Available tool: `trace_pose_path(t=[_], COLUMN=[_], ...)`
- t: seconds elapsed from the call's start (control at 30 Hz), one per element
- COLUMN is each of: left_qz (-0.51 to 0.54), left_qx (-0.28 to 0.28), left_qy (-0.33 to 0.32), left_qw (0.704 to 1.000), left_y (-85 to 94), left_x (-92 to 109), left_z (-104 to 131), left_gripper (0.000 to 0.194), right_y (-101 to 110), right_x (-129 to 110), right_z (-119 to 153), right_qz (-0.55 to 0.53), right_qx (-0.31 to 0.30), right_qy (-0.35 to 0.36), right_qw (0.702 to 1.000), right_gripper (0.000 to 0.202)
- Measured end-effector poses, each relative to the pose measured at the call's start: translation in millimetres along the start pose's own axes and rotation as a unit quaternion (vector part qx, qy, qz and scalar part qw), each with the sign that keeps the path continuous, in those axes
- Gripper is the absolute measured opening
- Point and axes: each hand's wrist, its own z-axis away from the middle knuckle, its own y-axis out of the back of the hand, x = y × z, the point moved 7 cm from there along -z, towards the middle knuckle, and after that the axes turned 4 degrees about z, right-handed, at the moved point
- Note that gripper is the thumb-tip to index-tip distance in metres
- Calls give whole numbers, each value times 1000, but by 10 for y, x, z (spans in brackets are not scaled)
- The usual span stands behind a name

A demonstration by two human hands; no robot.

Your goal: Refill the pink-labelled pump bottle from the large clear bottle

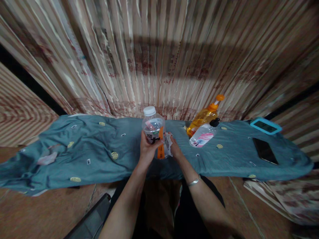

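A clear plastic bottle with a white cap and an orange label strip (161,146) stands at the middle of the cloth-covered board. My left hand (147,148) is wrapped round its left side, with the thumb across the label. On the bottle's right side, my right hand (175,147) is closed on a crumpled whitish tissue (168,144) and presses it against the bottle. To the right are a bottle of amber liquid with an orange pump (200,120) and, in front of it, a tilted clear bottle with a black top and pink label (203,135).
Green-blue cloth (129,132) covers the long narrow board. Toward its right end lie a light-blue framed device (265,125) and a dark phone (265,151). A pale scrap (47,159) is at the left. Striped curtains (159,59) hang behind the board.
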Motion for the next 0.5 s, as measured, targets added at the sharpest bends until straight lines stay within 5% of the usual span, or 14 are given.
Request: trace_pose_path(t=[0.23,0.37,0.5], left_qz=[86,104,95], left_qx=[63,90,96], left_qy=[4,-1,-7], left_qw=[994,990,991], left_y=[145,191,206], left_x=[148,228,269], left_z=[1,1,-3], left_gripper=[57,56,59], right_y=[-429,-653,-737], right_x=[68,19,-1], right_z=[158,341,457], right_qz=[-169,-307,-374], right_qx=[-76,-127,-108], right_qy=[-92,-153,-205], right_qw=[978,931,898], right_gripper=[51,55,57])
